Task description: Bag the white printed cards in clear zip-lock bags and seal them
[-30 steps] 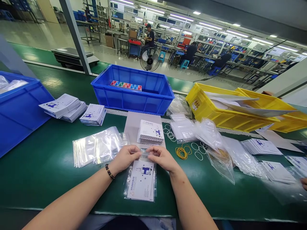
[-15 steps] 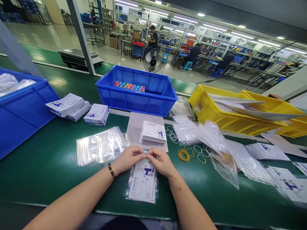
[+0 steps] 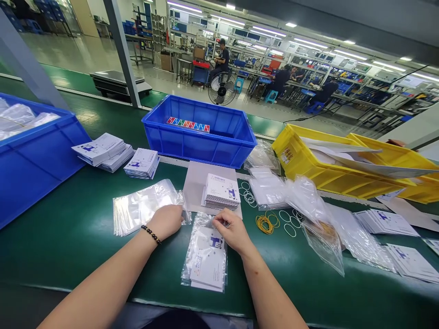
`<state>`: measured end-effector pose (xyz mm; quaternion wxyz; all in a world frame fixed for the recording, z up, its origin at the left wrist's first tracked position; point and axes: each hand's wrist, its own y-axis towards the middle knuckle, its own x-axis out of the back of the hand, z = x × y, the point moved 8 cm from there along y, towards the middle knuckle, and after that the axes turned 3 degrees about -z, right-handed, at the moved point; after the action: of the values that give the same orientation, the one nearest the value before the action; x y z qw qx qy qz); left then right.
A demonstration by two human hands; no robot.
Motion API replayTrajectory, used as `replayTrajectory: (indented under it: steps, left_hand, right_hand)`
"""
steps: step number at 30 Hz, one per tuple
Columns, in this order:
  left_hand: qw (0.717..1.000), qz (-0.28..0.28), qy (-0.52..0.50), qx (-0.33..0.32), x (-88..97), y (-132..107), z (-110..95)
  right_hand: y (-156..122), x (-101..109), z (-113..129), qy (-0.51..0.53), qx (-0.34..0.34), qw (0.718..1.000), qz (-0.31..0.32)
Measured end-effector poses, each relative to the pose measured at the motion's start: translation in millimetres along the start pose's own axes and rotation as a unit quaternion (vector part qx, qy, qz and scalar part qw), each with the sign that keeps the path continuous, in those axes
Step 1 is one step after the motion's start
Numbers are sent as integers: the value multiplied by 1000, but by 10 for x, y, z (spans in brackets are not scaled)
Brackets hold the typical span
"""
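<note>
A clear plastic bag [image 3: 188,262] lies in front of me with white printed leaflets [image 3: 207,267] inside. My right hand [image 3: 232,230] pinches the upper right edge of this bag between thumb and fingers. My left hand [image 3: 167,223] rests at the right end of a fanned stack of clear plastic bags [image 3: 132,212], its fingers curled in. The hand itself covers its fingertips, so what they grip does not show. Just beyond my right hand, a stack of printed leaflets [image 3: 222,189] sits on a grey cardboard sheet [image 3: 195,180].
A blue bin [image 3: 199,148] stands at the back, another blue bin [image 3: 37,160] at left. Yellow bins [image 3: 329,176] occupy the back right. Orange rubber bands [image 3: 265,224], white bands [image 3: 288,224] and more plastic bags [image 3: 267,189] lie at right. Leaflet stacks [image 3: 142,162] are at back left.
My left hand has let go of the filled bag's top and moved left onto the stack of bags. My right hand stays at the filled bag's upper edge.
</note>
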<state>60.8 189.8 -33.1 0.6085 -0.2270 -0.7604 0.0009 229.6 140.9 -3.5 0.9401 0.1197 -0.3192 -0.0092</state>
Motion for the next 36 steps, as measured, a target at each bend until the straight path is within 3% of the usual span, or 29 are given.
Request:
replayTrajectory:
  steps: [3,5,9,12,15,19,23,27,30,36]
  left_hand:
    - [1000,-5,-8,-7,62,-4,-1]
    - [997,-10,-75,-22,129,-23,-44]
    - [951,21,-299,-74,132,-113,-287]
    - [936,53,-326,-120,16,-183,-506]
    - [922,38,-364,-129,-43,-175,-587]
    - [873,2,-485,-59,-72,-86,-493]
    - [841,-17,-541,-14,-92,-47,-439]
    - [843,-55,-535,-30,-41,-64,-433]
    - [860,-64,-504,-57,-36,-89,-457]
    - [918,-102,-362,-124,-4,-161,-591]
  right_hand:
    - [11,19,33,2,8,1000,-13]
    - [20,12,56,17,8,1000,-21]
    - [15,-173,-17,135,-60,989,5]
    - [-21,-298,-96,160,-101,982,8]
    - [-39,-218,-7,33,-20,998,-51]
    - [-92,-195,247,-116,131,982,-72]
    - [-106,-209,354,-113,154,980,-60]
    - [-71,-164,313,-11,83,995,-46]
    - [-52,-128,243,23,35,998,-51]
    - [-51,-127,225,-82,50,991,-95]
